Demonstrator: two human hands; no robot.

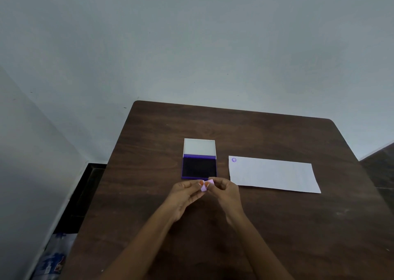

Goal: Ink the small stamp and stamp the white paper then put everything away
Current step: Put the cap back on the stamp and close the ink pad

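Observation:
A small pale purple stamp [206,185] is pinched between the fingertips of my left hand [185,195] and my right hand [225,191], just in front of the ink pad. The purple ink pad [199,168] lies open on the brown table [277,226], its dark inked face up and its white lid [199,146] tilted back behind it. To the right lies the white paper [275,175], flat, with one round purple stamp mark [234,160] in its far left corner.
The table stands against a grey wall, with its left edge beside a dark floor gap. A blue and white package [53,256] lies on the floor at the lower left.

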